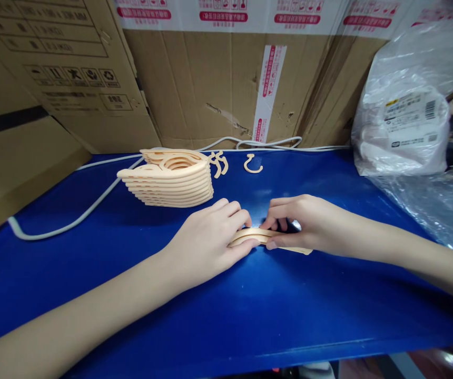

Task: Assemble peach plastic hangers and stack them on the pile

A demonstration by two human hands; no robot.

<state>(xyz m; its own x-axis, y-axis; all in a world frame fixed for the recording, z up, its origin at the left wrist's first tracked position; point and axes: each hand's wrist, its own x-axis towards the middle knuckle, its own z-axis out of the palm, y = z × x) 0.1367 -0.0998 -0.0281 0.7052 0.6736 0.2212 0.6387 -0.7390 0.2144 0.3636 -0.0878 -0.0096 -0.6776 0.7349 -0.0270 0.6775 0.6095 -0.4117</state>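
Both hands pinch a curved beige plastic hanger part (255, 235) low over the blue table. My left hand (213, 239) grips its left end, thumb at the near side and fingers over the far side. My right hand (299, 223) holds the part further right in a pinch; a flat end sticks out beneath that palm. The fingers cover much of the piece. Beyond my left hand lies a neat stack of matching hanger parts (167, 187). Several small beige hooks (219, 164) rest beside the stack, and a single hook (253, 164) lies apart to their right.
The blue table (195, 321) ends at a near edge. Cardboard boxes (210, 89) stand along its back and left. A white cable (88, 213) curls along the left and back. Clear plastic bags (408, 121) with a labelled pack are at the right.
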